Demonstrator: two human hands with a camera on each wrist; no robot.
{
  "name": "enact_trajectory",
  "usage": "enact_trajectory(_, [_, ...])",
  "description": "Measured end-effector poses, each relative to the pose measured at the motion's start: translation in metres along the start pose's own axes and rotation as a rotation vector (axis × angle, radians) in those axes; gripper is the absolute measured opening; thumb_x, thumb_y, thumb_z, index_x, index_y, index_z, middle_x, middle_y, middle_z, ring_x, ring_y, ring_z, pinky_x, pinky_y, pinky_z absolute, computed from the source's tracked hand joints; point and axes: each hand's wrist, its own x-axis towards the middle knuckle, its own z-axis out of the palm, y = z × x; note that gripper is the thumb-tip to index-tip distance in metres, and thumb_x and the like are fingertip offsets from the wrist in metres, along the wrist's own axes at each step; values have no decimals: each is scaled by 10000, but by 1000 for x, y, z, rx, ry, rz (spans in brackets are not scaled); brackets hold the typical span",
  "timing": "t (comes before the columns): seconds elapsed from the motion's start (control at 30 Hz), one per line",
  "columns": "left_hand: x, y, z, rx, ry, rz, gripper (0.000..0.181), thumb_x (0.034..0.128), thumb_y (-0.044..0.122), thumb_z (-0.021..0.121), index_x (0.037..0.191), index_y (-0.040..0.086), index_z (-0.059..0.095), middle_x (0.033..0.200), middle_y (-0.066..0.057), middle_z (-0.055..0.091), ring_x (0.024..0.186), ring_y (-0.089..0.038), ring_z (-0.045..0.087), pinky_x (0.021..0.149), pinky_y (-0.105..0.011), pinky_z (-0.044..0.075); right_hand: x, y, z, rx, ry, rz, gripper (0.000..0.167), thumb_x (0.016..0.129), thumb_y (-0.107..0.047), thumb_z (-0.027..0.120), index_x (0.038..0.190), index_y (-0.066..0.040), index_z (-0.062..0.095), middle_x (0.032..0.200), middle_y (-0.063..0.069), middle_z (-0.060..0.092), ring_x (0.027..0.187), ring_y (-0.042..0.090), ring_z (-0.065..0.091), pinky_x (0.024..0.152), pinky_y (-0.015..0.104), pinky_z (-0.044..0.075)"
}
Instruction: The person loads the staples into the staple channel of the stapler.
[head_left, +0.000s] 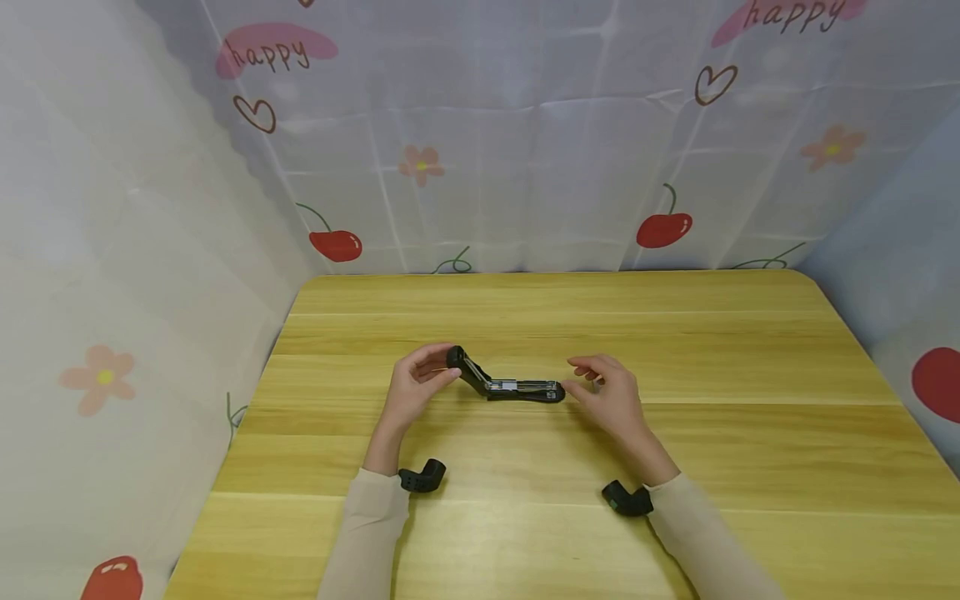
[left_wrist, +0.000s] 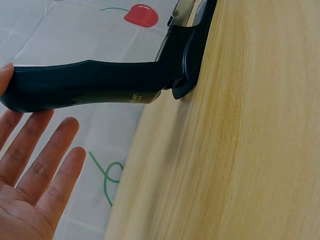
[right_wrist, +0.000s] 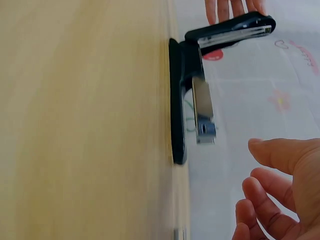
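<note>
A black stapler (head_left: 525, 390) lies on the wooden table with its top arm swung up and back toward the left. The left hand (head_left: 420, 379) pinches the raised end between thumb and fingertips; in the left wrist view that arm (left_wrist: 95, 85) rests between the thumb and the fingers (left_wrist: 42, 170). In the right wrist view the stapler's metal magazine (right_wrist: 203, 107) stands a little off the black base (right_wrist: 177, 105). Beside the base's right end, the right hand (head_left: 611, 396) is held with thumb and fingers apart, holding nothing; the right wrist view shows its fingers (right_wrist: 265, 207) loosely bent.
The wooden table (head_left: 555, 317) ends at a patterned curtain (head_left: 510, 192) behind and at the left. A black wrist device (head_left: 424, 476) is on the left wrist, another (head_left: 627, 499) on the right.
</note>
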Motion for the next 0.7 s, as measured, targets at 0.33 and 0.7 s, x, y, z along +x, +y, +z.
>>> enact_trajectory(0.33, [0,1,0,-9,-3,5,385,877,20,703,1247,-37,615,1157,-278,631,972,-74,643,861,-212,546,-11,23,-32,-54,84,72,315,795,-92,808,1084,-12,712,896,130,697,800,256,595,684,291,465])
enact_trajectory(0.7, [0,2,0,-9,3,-13,387,876,22,705,1247,-36,615,1161,-278,632,970,-75,643,861,-208,545,-19,38,-47,-78,126,189,322,798,-113,810,1075,3,692,886,142,698,797,199,566,668,142,414])
